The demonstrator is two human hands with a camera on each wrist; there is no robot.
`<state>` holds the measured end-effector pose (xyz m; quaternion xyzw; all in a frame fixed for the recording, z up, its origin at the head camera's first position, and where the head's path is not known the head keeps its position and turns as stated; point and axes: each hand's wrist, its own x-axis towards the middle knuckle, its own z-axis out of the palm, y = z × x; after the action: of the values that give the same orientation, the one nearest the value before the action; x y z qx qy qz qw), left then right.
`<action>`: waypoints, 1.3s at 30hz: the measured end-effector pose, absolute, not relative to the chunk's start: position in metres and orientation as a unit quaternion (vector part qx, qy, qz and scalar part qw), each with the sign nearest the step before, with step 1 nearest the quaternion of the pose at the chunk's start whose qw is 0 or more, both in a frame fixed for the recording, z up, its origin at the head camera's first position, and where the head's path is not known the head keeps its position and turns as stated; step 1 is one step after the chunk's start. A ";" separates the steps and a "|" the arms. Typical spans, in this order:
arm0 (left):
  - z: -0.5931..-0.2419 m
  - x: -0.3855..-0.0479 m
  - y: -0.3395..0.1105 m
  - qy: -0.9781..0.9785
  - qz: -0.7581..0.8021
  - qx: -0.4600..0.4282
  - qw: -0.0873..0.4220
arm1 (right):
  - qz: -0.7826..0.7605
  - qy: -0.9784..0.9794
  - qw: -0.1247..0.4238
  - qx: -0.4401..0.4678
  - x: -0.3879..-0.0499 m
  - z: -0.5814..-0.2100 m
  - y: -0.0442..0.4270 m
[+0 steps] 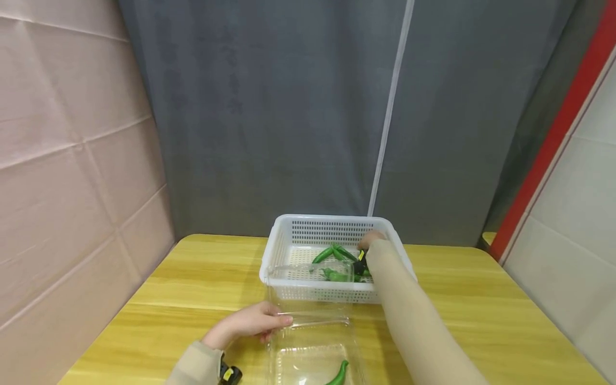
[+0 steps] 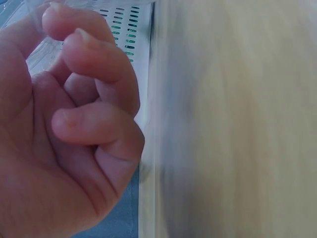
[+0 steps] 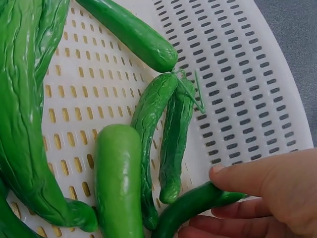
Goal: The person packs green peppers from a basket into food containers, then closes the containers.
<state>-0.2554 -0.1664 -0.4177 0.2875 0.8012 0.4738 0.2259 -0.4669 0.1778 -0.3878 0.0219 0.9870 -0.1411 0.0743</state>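
My left hand (image 1: 254,322) pinches the left edge of a clear plastic clamshell box (image 1: 308,350) near its hinge, with the other fingers curled in the left wrist view. The raised lid overlaps the front of a white perforated basket (image 1: 274,243). Inside the box lies one green chili pepper (image 1: 339,372). Deep in the basket's right side, my right hand (image 1: 371,238) grips a dark green chili pepper (image 3: 185,206), thumb on top and fingers beneath. Close by lie a smooth light green pepper (image 3: 119,178) and several wrinkled green peppers (image 3: 22,114).
A yellow wood-grain table (image 1: 207,278) bears the basket and box. Behind it hangs a dark grey curtain (image 1: 269,117). A pale panel (image 1: 72,160) stands on the left, and a white wall with a red strip (image 1: 553,139) on the right.
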 end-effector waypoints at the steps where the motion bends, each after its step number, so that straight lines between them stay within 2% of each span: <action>1: -0.418 -0.255 -0.167 0.801 0.474 0.288 0.226 | -0.134 0.988 0.071 0.021 -0.491 -0.408 0.186; 2: -0.418 -0.255 -0.167 0.800 0.473 0.290 0.226 | -0.126 0.990 0.066 0.019 -0.513 -0.427 0.193; 7: -0.418 -0.256 -0.168 0.803 0.467 0.294 0.226 | -0.130 0.989 0.070 0.003 -0.542 -0.448 0.203; 9: -0.417 -0.256 -0.168 0.803 0.466 0.294 0.228 | -0.167 0.982 0.087 0.004 -0.495 -0.405 0.186; 12: -0.416 -0.258 -0.167 0.800 0.467 0.299 0.231 | -0.211 0.972 0.105 0.015 -0.462 -0.374 0.179; 15: -0.415 -0.259 -0.166 0.798 0.467 0.302 0.231 | -0.217 0.970 0.109 -0.024 -0.442 -0.359 0.179; 22: -0.414 -0.261 -0.166 0.793 0.469 0.307 0.238 | -0.262 0.949 0.157 -0.074 -0.431 -0.348 0.186; 33: -0.415 -0.264 -0.170 0.797 0.469 0.296 0.239 | -0.403 0.892 0.196 -0.066 -0.419 -0.325 0.186; 39: -0.416 -0.266 -0.171 0.793 0.471 0.302 0.240 | -0.464 0.863 0.195 -0.045 -0.405 -0.313 0.188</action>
<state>-0.2657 -0.1709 -0.4164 0.3020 0.7932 0.4710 0.2405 -0.4053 0.1875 -0.3128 -0.0446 0.8627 -0.4643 0.1954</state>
